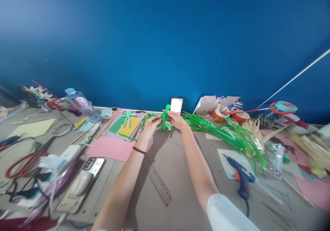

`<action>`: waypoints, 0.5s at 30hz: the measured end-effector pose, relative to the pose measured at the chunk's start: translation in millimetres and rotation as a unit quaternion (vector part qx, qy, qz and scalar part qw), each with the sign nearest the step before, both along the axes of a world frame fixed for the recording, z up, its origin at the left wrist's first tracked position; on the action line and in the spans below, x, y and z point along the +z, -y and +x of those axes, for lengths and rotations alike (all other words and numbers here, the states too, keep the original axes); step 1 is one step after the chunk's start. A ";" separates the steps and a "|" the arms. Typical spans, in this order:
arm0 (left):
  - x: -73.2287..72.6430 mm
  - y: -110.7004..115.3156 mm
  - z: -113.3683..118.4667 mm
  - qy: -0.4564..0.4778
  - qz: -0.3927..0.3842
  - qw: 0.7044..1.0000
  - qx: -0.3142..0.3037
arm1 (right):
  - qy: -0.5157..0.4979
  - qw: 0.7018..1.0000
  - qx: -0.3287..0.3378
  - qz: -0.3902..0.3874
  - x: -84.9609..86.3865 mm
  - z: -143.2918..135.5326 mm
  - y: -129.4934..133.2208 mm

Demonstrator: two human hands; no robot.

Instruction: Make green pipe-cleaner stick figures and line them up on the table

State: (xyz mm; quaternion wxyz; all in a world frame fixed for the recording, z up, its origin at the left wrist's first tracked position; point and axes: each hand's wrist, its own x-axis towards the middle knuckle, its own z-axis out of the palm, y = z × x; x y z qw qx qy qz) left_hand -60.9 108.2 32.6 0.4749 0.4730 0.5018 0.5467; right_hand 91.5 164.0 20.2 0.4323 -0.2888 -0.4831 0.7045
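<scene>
One green fuzzy piece (165, 120) is held upright above the worktop (171, 176), pinched in the fingertips of the left hand (152, 122) and the right hand (176, 118), both narrow. From the piece: lit phone (176, 106) propped at 1 o'clock, near the wall (144, 52); green stems (216, 135) bunched at 3 to 4; glue gun (241, 177) laid at 4, partly over a pale sheet (227, 171); ruler (157, 183) at 6, tilted; pink sheet (110, 148) at 8; bottle (84, 104) leaning at 9.
</scene>
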 end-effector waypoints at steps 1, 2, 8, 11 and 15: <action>-0.5 -0.2 -0.4 -0.001 0.004 1.000 0.001 | 0.010 1.000 -0.001 0.008 0.2 0.0 -0.3; -1.2 -0.4 -1.1 -0.002 0.006 1.000 -0.002 | 0.021 1.000 -0.001 0.017 0.2 -0.3 -0.8; -10.3 -4.6 -7.6 0.026 -0.025 0.999 0.003 | 0.211 0.969 -0.115 0.060 -7.1 4.8 -10.3; -18.3 -6.8 -7.4 -0.062 0.013 0.997 0.034 | 0.268 0.949 -0.154 0.062 -13.0 16.0 -15.7; -32.5 -5.2 1.9 -0.322 0.132 0.938 0.008 | 0.329 0.927 -0.160 0.080 -17.6 23.5 -16.6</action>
